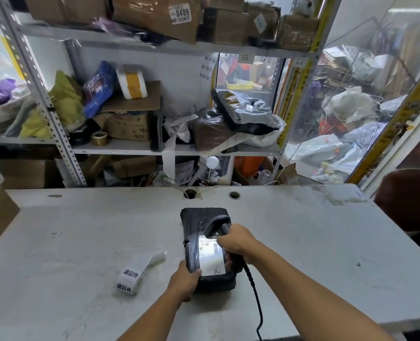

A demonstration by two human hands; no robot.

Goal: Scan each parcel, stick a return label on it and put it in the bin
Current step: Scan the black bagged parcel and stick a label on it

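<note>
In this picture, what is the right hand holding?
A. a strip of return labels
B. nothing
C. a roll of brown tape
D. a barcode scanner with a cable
D: the right hand grips the handle of a black barcode scanner aimed at the lit label on the black parcel.

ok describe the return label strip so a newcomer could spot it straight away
Start at the grey table. Left of the black parcel held by the left hand lies a white label strip, partly curled. It is the only loose paper on the table, printed with bold black characters.
</note>
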